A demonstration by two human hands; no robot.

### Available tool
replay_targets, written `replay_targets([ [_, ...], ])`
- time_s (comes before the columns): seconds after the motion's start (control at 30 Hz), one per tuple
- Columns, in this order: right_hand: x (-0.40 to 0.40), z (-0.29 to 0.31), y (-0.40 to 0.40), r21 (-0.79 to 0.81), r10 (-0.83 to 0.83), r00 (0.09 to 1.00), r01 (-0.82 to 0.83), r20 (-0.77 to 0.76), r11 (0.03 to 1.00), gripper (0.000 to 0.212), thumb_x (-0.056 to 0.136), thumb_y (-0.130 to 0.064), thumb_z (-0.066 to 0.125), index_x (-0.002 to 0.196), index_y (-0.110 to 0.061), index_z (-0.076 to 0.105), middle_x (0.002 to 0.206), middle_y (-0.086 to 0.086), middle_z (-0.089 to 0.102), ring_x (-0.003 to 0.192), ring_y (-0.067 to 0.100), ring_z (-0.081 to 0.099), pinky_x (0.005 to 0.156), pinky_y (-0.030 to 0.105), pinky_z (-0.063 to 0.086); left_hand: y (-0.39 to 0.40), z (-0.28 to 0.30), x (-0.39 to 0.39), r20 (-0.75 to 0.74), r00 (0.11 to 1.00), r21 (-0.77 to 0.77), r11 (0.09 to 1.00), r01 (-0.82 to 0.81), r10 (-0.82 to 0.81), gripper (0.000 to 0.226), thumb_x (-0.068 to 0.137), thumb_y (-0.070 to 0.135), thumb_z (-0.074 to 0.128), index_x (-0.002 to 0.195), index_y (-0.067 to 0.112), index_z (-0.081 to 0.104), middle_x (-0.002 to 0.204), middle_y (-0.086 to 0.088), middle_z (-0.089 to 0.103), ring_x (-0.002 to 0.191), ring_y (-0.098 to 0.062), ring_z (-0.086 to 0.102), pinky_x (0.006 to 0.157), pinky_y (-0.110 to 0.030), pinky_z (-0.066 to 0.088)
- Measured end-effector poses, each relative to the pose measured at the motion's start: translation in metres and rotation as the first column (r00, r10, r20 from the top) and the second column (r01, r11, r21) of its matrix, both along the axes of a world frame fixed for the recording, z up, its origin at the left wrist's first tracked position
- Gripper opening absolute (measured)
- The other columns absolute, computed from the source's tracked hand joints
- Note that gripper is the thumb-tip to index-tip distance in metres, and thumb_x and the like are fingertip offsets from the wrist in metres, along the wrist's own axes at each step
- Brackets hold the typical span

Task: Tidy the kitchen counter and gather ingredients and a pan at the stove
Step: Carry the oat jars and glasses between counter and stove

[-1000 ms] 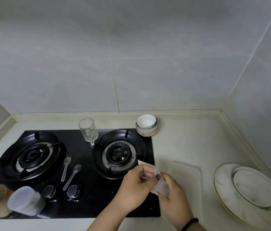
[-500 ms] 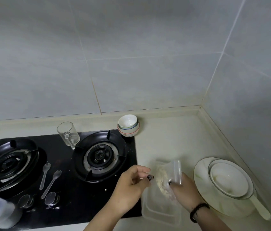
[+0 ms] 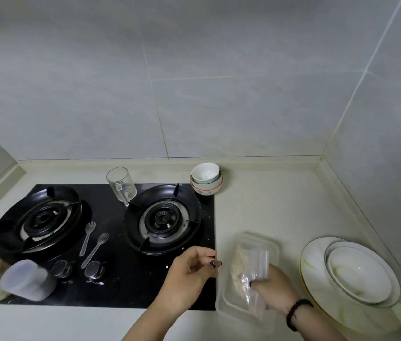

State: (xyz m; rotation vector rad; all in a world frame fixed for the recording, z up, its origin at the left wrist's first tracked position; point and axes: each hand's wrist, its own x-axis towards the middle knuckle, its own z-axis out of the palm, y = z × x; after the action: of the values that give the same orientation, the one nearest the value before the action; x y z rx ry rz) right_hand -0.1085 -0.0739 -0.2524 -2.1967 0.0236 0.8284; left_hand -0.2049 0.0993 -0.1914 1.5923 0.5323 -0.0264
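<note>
While the right hand (image 3: 272, 286) grasps a clear bag (image 3: 248, 271) of pale grains over a plastic tub (image 3: 248, 308) on the counter (image 3: 280, 205), the left hand (image 3: 189, 271) hovers just beside it at the stove (image 3: 110, 279) edge, fingers curled, holding nothing I can make out. Right of the tub, a bowl (image 3: 359, 274) sits on a plate (image 3: 310, 264). On the stove lie two sporks (image 3: 91, 242), a glass mug (image 3: 121, 184) and, front left, a lidded jar (image 3: 24, 279). Stacked bowls (image 3: 206, 178) stand near the wall.
</note>
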Motion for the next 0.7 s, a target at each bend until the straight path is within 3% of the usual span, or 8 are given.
replay_targets([
  [0.1,0.002,-0.001,0.003,-0.045,0.057,0.996,-0.060,-0.061,0.997,0.020,0.080,-0.013,0.058,0.099,-0.005,0.059,0.092,0.011,0.067,0.082,0.024,0.068,0.065,0.037,0.059,0.008,0.000,-0.001,-0.010,1.000,-0.011,1.000,-0.028,0.028,0.019,0.091,-0.005,0.057,0.104,0.007,0.065,0.096,-0.014,0.073,0.070,-0.006,0.068,0.062,-0.009,0.047],
  [0.2,0.001,0.001,0.005,-0.109,0.009,0.997,-0.001,0.074,0.994,0.032,0.088,-0.025,0.060,0.113,-0.011,0.048,0.095,0.003,0.062,0.080,0.016,0.062,0.060,0.027,0.053,0.016,0.000,-0.002,-0.027,0.999,-0.028,0.999,-0.038,0.037,0.020,0.092,-0.003,0.056,0.105,0.010,0.065,0.096,-0.011,0.073,0.073,-0.007,0.069,0.062,-0.009,0.048],
  [0.27,0.002,0.002,0.008,-0.134,-0.007,0.975,0.037,0.220,0.990,0.048,0.090,-0.026,0.060,0.131,-0.011,0.039,0.116,0.005,0.058,0.101,0.020,0.060,0.077,0.026,0.051,0.022,-0.001,-0.004,-0.036,0.999,-0.038,0.998,-0.041,0.040,0.021,0.092,-0.003,0.056,0.105,0.011,0.065,0.095,-0.008,0.074,0.075,-0.008,0.070,0.063,-0.009,0.047],
  [0.33,0.001,0.009,0.018,-0.131,-0.017,0.940,0.065,0.340,0.989,0.062,0.090,-0.024,0.060,0.143,-0.012,0.031,0.141,0.006,0.042,0.128,0.022,0.044,0.099,0.029,0.041,0.030,-0.002,-0.007,-0.042,0.998,-0.047,0.998,-0.047,0.045,0.021,0.092,-0.002,0.056,0.105,0.012,0.065,0.094,-0.006,0.074,0.076,-0.008,0.070,0.063,-0.009,0.047],
  [0.37,0.001,0.014,0.026,-0.140,0.002,0.918,0.058,0.397,0.988,0.064,0.090,-0.023,0.061,0.145,-0.012,0.029,0.145,0.006,0.036,0.134,0.022,0.038,0.103,0.030,0.038,0.037,-0.003,-0.009,-0.045,0.998,-0.050,0.998,-0.050,0.048,0.021,0.092,-0.001,0.057,0.105,0.012,0.065,0.094,-0.005,0.075,0.077,-0.008,0.070,0.063,-0.009,0.047],
  [0.53,-0.006,0.032,0.079,-0.150,0.121,0.726,-0.025,0.677,0.988,0.055,0.081,-0.013,0.068,0.132,-0.010,0.048,0.135,0.007,0.045,0.125,0.027,0.044,0.102,0.037,0.039,0.075,-0.003,-0.024,-0.049,0.994,-0.055,0.994,-0.099,0.097,0.021,0.092,-0.001,0.057,0.106,0.012,0.066,0.094,-0.006,0.074,0.078,-0.009,0.071,0.064,-0.010,0.047],
  [0.6,-0.012,0.036,0.112,-0.116,0.169,0.683,-0.124,0.711,0.986,0.050,0.078,-0.010,0.070,0.125,-0.010,0.054,0.132,0.007,0.048,0.122,0.027,0.047,0.102,0.039,0.041,0.098,-0.002,-0.035,-0.049,0.989,-0.051,0.989,-0.142,0.140,0.021,0.092,-0.001,0.056,0.105,0.013,0.066,0.095,-0.008,0.074,0.079,-0.009,0.071,0.064,-0.010,0.047],
  [0.7,-0.024,0.039,0.157,-0.082,0.267,0.655,-0.300,0.707,0.951,0.042,0.078,-0.011,0.069,0.119,-0.015,0.058,0.130,0.001,0.047,0.121,0.020,0.048,0.106,0.031,0.039,0.131,-0.004,-0.053,-0.053,0.975,-0.059,0.974,-0.217,0.214,0.019,0.092,-0.001,0.057,0.105,0.011,0.065,0.095,-0.010,0.074,0.074,-0.008,0.070,0.061,-0.010,0.047],
])
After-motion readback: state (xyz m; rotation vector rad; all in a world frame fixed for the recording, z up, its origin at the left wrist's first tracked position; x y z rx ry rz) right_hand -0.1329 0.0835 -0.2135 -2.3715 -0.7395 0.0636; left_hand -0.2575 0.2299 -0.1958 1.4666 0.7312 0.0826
